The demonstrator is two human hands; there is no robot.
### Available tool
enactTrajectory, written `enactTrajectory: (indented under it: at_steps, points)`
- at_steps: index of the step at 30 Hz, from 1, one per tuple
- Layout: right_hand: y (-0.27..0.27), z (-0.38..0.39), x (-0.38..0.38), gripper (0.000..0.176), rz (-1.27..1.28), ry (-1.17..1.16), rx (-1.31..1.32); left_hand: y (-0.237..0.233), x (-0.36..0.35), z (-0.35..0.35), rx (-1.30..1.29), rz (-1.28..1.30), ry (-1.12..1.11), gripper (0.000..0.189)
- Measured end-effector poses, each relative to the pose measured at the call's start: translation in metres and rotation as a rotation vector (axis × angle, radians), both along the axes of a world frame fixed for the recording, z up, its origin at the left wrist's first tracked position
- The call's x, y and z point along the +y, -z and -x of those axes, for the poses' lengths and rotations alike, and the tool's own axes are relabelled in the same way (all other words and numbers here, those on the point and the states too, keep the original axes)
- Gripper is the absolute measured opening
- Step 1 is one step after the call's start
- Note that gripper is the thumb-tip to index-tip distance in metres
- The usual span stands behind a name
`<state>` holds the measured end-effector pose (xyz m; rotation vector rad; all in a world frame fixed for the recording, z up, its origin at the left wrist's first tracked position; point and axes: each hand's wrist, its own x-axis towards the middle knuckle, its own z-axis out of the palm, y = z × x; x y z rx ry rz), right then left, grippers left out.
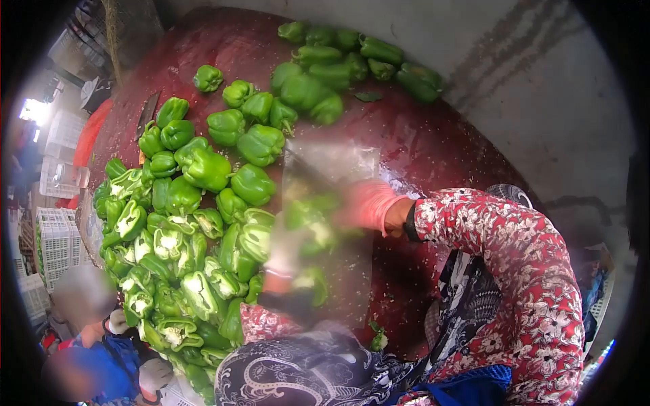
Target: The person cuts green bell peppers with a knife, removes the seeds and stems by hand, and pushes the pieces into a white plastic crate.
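My right hand (369,204) clamps its fingers on a grey steel cleaver (328,168); my left hand (279,267), I can't tell. The glossy green pepper (308,227) beneath the cleaver looks slippery; pin its sides.

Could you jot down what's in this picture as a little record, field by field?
Board: round, dark red
Whole peppers: green, piled toward the far side
Cut peppers: halved, heaped at left
Right hand: pink glove, gripping a blurred cleaver
Left hand: blurred, among peppers; grip unclear
Other person: lower left, blue top, white gloves
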<state>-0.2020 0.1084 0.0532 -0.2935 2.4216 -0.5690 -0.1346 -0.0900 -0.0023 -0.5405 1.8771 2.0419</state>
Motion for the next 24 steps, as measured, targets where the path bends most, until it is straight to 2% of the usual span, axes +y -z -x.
enactTrajectory:
  at_steps: [2,6,7,8,9,10,11,13,14,15,16,17,19,21,23,24]
  points:
    - [-0.012,-0.002,0.001,0.062,-0.058,0.062,-0.015,0.000,-0.007,-0.004,-0.151,-0.310,-0.133,0.064]
    - [0.014,-0.002,0.013,0.062,0.006,0.071,-0.038,0.013,-0.016,-0.013,-0.040,-0.317,-0.101,0.059]
    - [0.025,-0.005,0.018,0.059,0.132,0.028,0.090,0.010,-0.018,-0.014,-0.038,-0.313,-0.105,0.059]
    - [0.031,-0.009,0.022,0.056,0.262,-0.016,0.217,0.008,-0.021,-0.014,-0.099,-0.465,-0.133,0.058]
    - [0.020,-0.014,0.021,0.056,0.279,-0.027,0.215,0.003,-0.028,-0.016,-0.158,-0.609,-0.169,0.058]
    - [-0.003,-0.015,0.014,0.051,0.314,0.091,0.173,-0.003,-0.036,-0.020,-0.218,-0.644,-0.145,0.055]
    - [-0.022,-0.015,0.003,0.047,0.362,0.188,0.120,-0.024,-0.034,-0.026,-0.140,-0.702,-0.238,0.045]
    - [-0.039,-0.014,-0.015,0.041,0.443,0.402,-0.214,0.059,-0.084,-0.062,0.376,0.159,-0.054,0.053]
    - [-0.053,-0.018,-0.032,0.041,0.469,0.356,-0.234,-0.001,-0.074,-0.057,0.050,-0.566,-0.348,0.051]
    - [-0.071,-0.027,-0.046,0.042,0.623,0.376,-0.253,-0.030,-0.079,-0.063,0.059,-0.548,-0.371,0.051]
    - [-0.079,-0.032,-0.055,0.044,0.771,0.411,-0.269,-0.052,-0.084,-0.069,0.215,-0.728,-0.400,0.051]
    - [-0.077,-0.030,-0.061,0.040,0.912,0.302,-0.318,-0.072,-0.089,-0.075,0.373,-0.909,-0.415,0.052]
    - [-0.088,-0.032,-0.082,0.038,0.786,0.248,-0.184,-0.114,-0.105,-0.094,0.335,-0.921,-0.544,0.054]
    - [-0.084,-0.029,-0.081,0.042,0.781,0.190,-0.151,-0.128,-0.150,-0.118,0.242,-0.602,-1.047,0.054]
    - [-0.085,-0.029,-0.077,0.046,0.771,0.118,-0.122,-0.122,-0.208,-0.136,0.312,-0.324,-1.079,0.048]
    - [-0.085,-0.029,-0.069,0.043,0.924,0.191,-0.182,-0.131,-0.222,-0.139,0.348,-0.332,-1.145,0.047]
